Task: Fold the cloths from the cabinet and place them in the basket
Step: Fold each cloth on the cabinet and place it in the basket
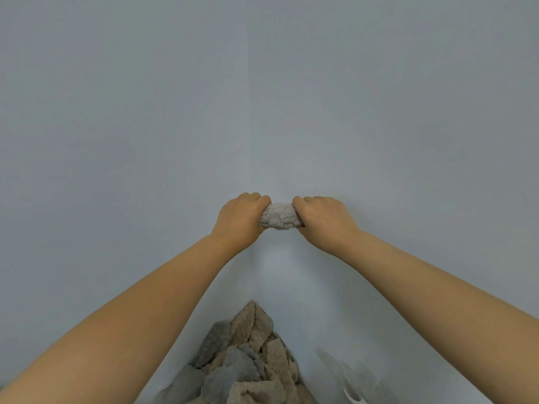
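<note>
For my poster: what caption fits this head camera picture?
Left hand and right hand grip a bunched cloth near a cloth pile.

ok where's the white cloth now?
Head view, centre frame: the white cloth is bunched between the left hand and right hand, both gripping it, above the beige and grey cloth pile at the bottom edge.

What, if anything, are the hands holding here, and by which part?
A small whitish cloth, bunched up: the left hand grips its left end, the right hand its right end; only its middle shows between them.
</note>
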### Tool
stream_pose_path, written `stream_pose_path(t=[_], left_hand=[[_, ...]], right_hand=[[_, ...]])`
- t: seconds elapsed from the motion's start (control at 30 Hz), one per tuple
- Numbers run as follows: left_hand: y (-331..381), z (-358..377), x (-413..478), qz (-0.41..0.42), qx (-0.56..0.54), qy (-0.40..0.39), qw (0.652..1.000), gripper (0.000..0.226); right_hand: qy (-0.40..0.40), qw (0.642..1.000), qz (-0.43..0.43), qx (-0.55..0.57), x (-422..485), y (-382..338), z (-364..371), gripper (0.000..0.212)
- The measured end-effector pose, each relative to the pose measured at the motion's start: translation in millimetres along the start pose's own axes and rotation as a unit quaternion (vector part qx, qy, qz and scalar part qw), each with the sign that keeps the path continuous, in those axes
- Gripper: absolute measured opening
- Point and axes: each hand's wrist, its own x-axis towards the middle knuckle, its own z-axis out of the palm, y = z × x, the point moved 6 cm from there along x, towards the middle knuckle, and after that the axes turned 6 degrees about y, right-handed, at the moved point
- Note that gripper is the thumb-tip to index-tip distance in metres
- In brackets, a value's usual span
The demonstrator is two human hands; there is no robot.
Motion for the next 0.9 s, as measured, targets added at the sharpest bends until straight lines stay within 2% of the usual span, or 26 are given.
stream_pose_path(t=[0.23, 0.37, 0.7, 0.9], left_hand=[[10.6, 10.8, -8.3, -0.039, 0.004, 0.0, 0.999, 0.026], [19.3, 1.5, -15.5, -0.046, -0.006, -0.005, 0.999, 0.03], [89.2, -13.9, -50.2, -0.003, -0.108, 0.019, 0.994, 0.034], [158.1, -22.5, -58.7, 0.046, -0.159, 0.018, 0.986, 0.034]], right_hand=[[-0.008, 0.999, 0.031, 0.023, -10.1, 5.2, -9.4, 0.015], [-0.019, 0.996, 0.083, 0.039, -22.0, 8.1, -22.4, 0.021], [-0.004, 0.962, 0.261, 0.08, -103.8, 28.2, -69.2, 0.021], [-0.012, 0.94, 0.338, 0.051, -172.7, 63.5, -98.0, 0.019]])
